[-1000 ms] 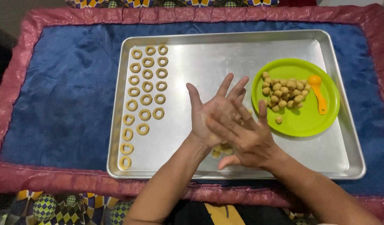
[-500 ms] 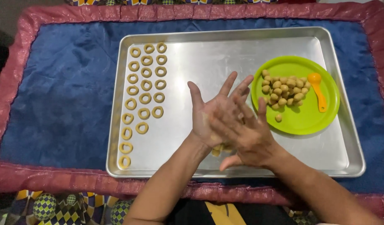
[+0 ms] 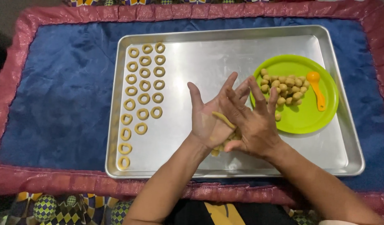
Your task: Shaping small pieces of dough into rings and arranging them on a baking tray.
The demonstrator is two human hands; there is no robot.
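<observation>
My left hand (image 3: 206, 116) lies palm up over the middle of a silver baking tray (image 3: 225, 50). My right hand (image 3: 252, 121) lies flat across it, fingers spread. Between the two palms is a thin yellow rope of dough (image 3: 223, 119), one end showing on the left palm. A few small dough pieces (image 3: 215, 152) lie on the tray under the hands. Rows of dough rings (image 3: 144, 85) fill the tray's left side. On the tray's right side a green plate (image 3: 308, 121) holds several dough balls (image 3: 283, 87) and a small orange spoon (image 3: 316, 87).
The tray rests on a blue cloth (image 3: 62, 96) with a dark red border (image 3: 46, 179). A patterned fabric (image 3: 54, 208) shows at the near edge.
My right hand has slid forward over the left palm, and the dough between them now shows as a thin rope.
</observation>
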